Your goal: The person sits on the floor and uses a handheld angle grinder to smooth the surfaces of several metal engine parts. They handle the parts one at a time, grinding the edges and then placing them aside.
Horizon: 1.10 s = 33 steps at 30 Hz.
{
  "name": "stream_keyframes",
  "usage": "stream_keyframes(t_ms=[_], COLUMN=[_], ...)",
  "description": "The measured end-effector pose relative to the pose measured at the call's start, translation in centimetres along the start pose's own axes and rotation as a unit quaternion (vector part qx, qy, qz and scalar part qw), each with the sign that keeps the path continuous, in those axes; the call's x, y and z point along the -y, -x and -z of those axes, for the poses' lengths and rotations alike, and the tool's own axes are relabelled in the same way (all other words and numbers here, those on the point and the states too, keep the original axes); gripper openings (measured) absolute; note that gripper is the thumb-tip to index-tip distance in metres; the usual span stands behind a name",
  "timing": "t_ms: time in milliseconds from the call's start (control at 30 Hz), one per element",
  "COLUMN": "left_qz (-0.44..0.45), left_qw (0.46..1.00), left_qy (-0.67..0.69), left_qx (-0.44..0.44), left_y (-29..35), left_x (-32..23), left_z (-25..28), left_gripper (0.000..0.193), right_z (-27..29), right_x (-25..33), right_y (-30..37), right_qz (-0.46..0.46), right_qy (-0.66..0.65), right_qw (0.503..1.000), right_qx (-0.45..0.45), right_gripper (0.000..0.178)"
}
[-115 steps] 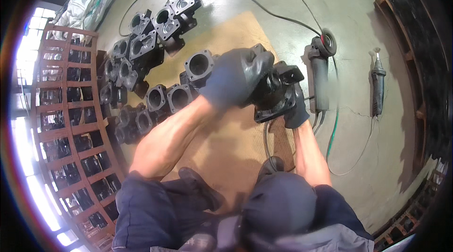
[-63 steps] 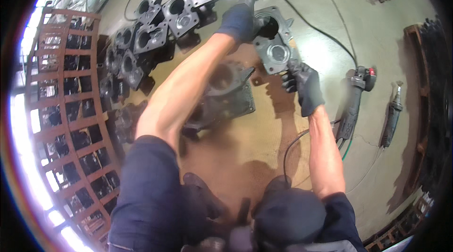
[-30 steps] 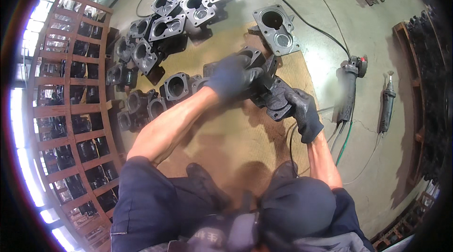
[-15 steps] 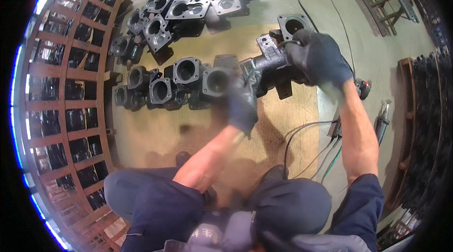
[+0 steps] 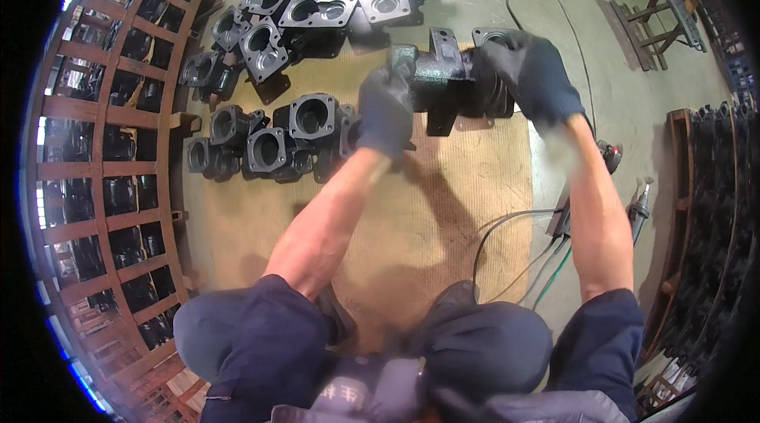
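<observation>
A black cast-metal housing (image 5: 438, 81) with side plates and a square flange is held off the floor between my gloved hands. My left hand (image 5: 385, 113) closes around its left end, while my right hand (image 5: 534, 75) grips the flanged right end. Both gloves are dark, and their fingers are partly hidden by the casting. Left of my left hand stand similar housings with round bores, including one castings' flange (image 5: 312, 116) facing up and another housing (image 5: 267, 151) in front of it. My left glove partly covers one more housing (image 5: 348, 136).
Farther back, several flanged castings (image 5: 318, 11) stand grouped. A cardboard sheet (image 5: 443, 241) covers the floor before my knees. Cables (image 5: 507, 216) and a hand tool (image 5: 640, 209) lie to the right. Racks flank both sides, the left with a brown lattice frame (image 5: 107, 166).
The held housing has risen away from me and turned to lie more level. My left hand has moved up and slightly left with it; my right hand keeps its end, slightly farther right.
</observation>
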<state>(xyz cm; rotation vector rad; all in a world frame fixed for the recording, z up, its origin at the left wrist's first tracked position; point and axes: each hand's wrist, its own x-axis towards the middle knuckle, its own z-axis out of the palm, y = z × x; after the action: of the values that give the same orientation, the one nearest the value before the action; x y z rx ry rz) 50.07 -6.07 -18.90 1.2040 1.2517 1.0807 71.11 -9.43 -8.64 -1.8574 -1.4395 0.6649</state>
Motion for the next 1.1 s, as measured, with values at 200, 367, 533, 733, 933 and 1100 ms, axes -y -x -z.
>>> stream_keyframes(t_ms=[200, 367, 533, 733, 933, 1100], left_qz=[0.248, 0.323, 0.415, 0.068, 0.024, -0.05], left_qw=[0.914, 0.879, 0.886, 0.918, 0.952, 0.907], left_qy=[0.319, 0.317, 0.192, -0.299, -0.125, -0.37], left_qx=[0.038, 0.149, 0.077, 0.251, 0.279, 0.196], left_y=[2.9, 6.9, 4.9, 5.2, 3.8, 5.9], left_x=[2.5, 3.6, 6.0, 13.0, 22.2, 12.8], left_z=[-0.6, -2.7, -4.7, -5.7, -3.3, -4.3], left_gripper=[0.034, 0.03, 0.03, 0.026, 0.032, 0.047], right_z=[0.3, 0.2, -1.4, -0.3, -2.7, -9.7], right_x=[4.0, 0.4, 1.1, -4.0, -15.3, -16.4], right_y=[2.1, 0.9, 0.6, 4.8, 16.8, 18.6], right_qz=[-0.019, 0.115, -0.084, -0.075, -0.248, -0.229], right_qy=[-0.061, 0.067, -0.099, -0.185, -0.256, -0.347], right_qw=[0.996, 0.984, 0.974, 0.979, 0.93, 0.903], right_qx=[0.062, 0.116, 0.184, 0.038, -0.09, -0.106], right_gripper=[0.037, 0.038, 0.03, 0.027, 0.047, 0.062])
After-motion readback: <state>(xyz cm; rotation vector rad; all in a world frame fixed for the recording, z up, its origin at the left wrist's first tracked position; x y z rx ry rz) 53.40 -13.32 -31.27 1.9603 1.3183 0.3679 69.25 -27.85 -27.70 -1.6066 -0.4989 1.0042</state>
